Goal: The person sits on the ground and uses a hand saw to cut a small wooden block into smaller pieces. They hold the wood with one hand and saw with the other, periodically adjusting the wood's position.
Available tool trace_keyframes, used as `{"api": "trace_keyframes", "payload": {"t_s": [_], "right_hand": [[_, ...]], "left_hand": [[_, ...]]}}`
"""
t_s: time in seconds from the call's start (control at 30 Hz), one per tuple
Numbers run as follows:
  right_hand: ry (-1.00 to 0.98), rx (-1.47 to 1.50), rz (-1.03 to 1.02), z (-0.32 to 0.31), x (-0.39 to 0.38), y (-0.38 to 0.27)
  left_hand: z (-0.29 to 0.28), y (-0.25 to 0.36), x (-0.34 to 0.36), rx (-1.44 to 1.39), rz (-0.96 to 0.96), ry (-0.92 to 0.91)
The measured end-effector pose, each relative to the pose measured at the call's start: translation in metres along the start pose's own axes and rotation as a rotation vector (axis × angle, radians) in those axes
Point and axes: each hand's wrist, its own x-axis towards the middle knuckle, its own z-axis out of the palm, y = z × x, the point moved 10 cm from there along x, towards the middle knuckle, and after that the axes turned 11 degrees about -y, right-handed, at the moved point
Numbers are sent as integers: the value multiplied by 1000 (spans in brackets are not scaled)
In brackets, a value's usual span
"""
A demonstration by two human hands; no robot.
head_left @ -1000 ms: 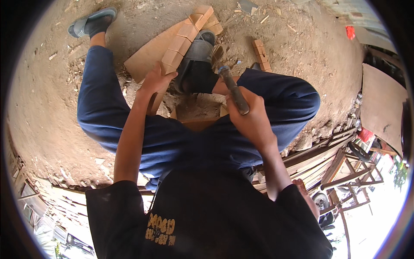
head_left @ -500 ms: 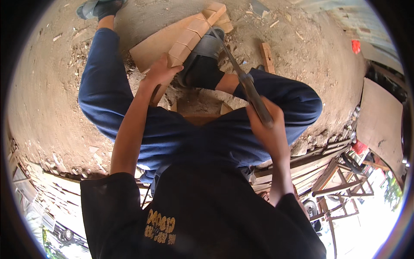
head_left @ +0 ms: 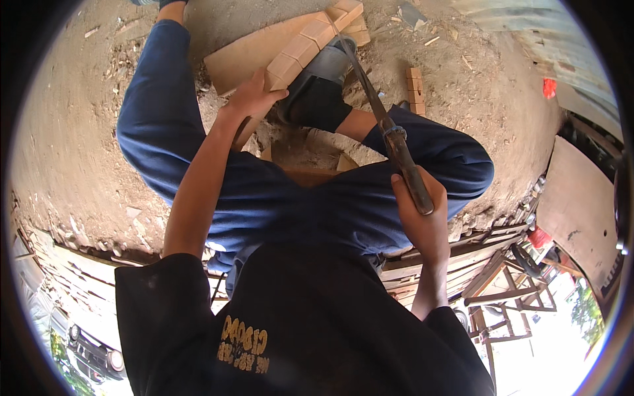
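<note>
The wooden bar [head_left: 300, 49], scored across with several cuts, slants away from the person over a flat board [head_left: 243, 54], right beside a sandalled foot [head_left: 327, 69]. The left hand [head_left: 253, 99] is clamped on its near part, fingers along one side and thumb stretched toward the other, so most of the bar runs out beyond the fingertips. Over on the right, the right hand [head_left: 426, 228] has its fingers wrapped round the handle of a saw [head_left: 400, 146], whose narrow blade reaches the bar near its far end. A smaller notched wooden piece [head_left: 415, 91] lies apart on the dirt ground [head_left: 472, 109].
</note>
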Motion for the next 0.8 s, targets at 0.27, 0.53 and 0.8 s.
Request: {"api": "trace_keyframes", "payload": {"t_s": [0.27,0.53,0.8], "right_hand": [[3,-2,-46,14,31,1],[20,44,-46,26,50,7],[26,-27,-90,16,-2,0]], "left_hand": [[3,-3,7,7,-12,-58],[2,-4,4,-3,-34,-50],[-1,-2,2,8,0,10]]}}
